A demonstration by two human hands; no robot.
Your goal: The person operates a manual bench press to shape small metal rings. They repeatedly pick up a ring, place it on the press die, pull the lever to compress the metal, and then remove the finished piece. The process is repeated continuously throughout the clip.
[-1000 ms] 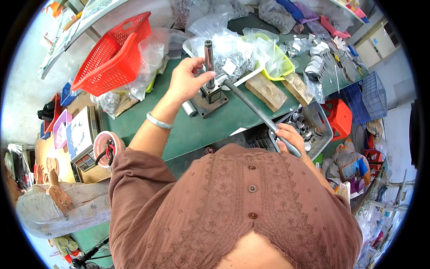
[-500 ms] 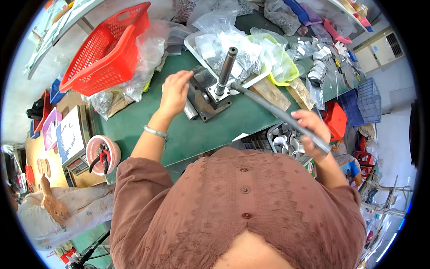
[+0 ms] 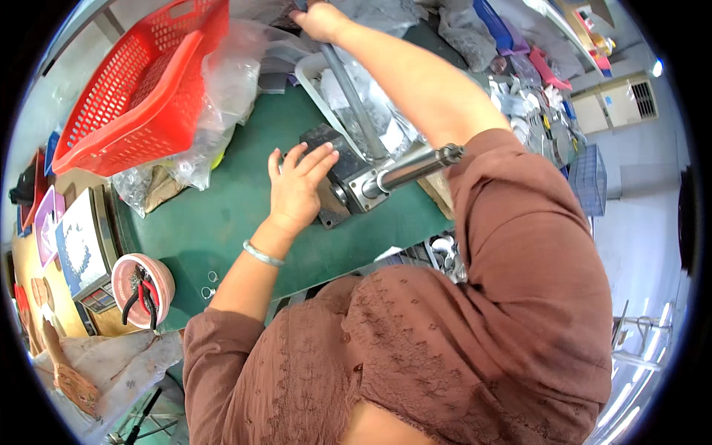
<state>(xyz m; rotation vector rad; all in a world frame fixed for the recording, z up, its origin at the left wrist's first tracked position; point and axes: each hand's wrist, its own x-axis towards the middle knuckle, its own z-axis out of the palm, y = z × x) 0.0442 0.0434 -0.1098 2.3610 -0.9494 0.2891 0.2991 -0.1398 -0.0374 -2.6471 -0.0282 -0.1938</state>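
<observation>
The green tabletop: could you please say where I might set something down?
Bare tabletop lies between the clear plastic bags beside the red perforated plastic basket and the left hand, and between its forearm, the boxy steel fixture and the near edge. Crowded: the far side, where a long grey metal bar passes over a white tray of bags.

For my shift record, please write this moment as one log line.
left hand: open, close to machine | right hand: holds bar | nearby: red basket

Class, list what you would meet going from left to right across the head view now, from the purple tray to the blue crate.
Purple tray → scale → pink pot → left hand → steel shaft → blue crate
</observation>
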